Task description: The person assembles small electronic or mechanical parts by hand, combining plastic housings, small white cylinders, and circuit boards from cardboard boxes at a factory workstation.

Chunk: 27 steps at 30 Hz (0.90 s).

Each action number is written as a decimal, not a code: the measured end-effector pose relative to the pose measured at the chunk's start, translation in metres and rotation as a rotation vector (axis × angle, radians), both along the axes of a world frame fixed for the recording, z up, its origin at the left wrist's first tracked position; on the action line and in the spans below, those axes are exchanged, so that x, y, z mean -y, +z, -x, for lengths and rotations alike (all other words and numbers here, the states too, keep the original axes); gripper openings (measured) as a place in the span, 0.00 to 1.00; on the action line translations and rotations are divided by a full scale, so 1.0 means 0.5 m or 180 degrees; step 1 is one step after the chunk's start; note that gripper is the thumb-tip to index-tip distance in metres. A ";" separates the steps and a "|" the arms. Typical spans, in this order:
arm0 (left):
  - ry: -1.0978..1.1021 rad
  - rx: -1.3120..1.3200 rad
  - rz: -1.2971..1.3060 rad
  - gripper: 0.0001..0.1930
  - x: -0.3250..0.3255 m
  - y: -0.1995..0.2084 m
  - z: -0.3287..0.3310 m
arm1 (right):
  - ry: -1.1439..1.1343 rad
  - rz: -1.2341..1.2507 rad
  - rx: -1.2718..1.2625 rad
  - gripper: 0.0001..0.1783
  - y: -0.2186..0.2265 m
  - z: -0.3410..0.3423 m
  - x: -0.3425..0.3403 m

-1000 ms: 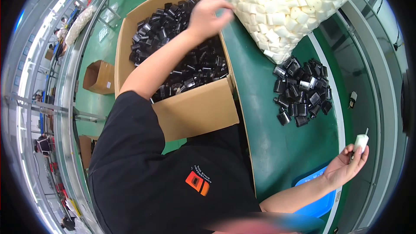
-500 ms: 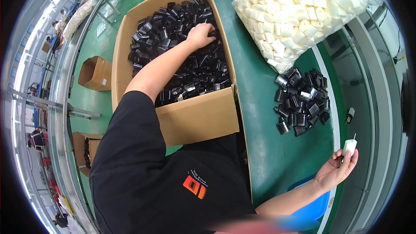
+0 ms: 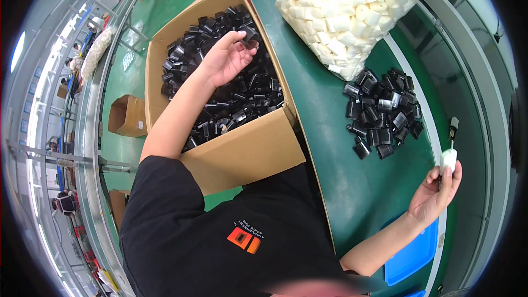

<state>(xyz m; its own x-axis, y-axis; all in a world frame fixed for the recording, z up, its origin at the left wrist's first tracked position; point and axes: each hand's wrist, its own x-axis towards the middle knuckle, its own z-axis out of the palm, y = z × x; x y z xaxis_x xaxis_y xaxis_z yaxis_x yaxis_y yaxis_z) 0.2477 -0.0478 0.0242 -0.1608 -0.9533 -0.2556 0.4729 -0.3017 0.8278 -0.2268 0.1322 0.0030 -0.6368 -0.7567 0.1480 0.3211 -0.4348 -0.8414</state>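
Note:
A large cardboard box [image 3: 247, 148] on the left is filled with small black plastic housings [image 3: 206, 118]. Over the far part of that heap, my left hand [image 3: 228, 60] is closed on one black plastic housing [image 3: 250, 36], held between thumb and fingers. Out at the right, beyond the table's edge, my right hand [image 3: 437, 195] grips a white plastic block [image 3: 448, 159]. A thin rod sticks up from the block, and something dark shows under it, partly hidden by the fingers.
On the green table [image 3: 341, 187] lies a pile of black housings [image 3: 382, 110], beside a clear bag of white blocks [image 3: 352, 16]. A blue tray [image 3: 412, 256] sits near the right forearm. Further right is a small white-and-dark part [image 3: 454, 124]. Another cardboard box [image 3: 127, 115] stands on the floor.
My left hand has lifted from the heap and turned, now showing a black housing in its fingers. My right hand, still holding the white block, appears slightly higher and tilted differently.

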 end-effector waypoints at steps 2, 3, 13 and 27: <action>-0.0452 -0.0505 0.0176 0.15 -0.010 0.023 0.053 | 0.0180 -0.0041 -0.0053 0.16 0.001 -0.014 -0.001; -0.0518 -0.0517 0.0175 0.15 -0.018 0.034 0.078 | 0.0293 -0.0016 -0.0116 0.17 0.001 -0.020 -0.002; -0.2421 -0.1440 0.0262 0.16 -0.039 0.022 0.326 | 0.0595 0.0250 -0.1247 0.18 0.040 -0.076 -0.026; -0.2568 0.3825 0.4417 0.19 0.030 -0.134 0.586 | -0.0382 0.0555 -0.0234 0.17 0.034 0.043 -0.036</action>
<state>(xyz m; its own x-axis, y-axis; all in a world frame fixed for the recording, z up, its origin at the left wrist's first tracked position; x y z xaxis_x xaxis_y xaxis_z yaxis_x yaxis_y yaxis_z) -0.0453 -0.0629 -0.0430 -0.9136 -0.3695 0.1696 -0.2877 0.8824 0.3724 -0.2483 0.1503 0.0202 -0.7034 -0.6350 0.3194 0.1988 -0.6072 -0.7693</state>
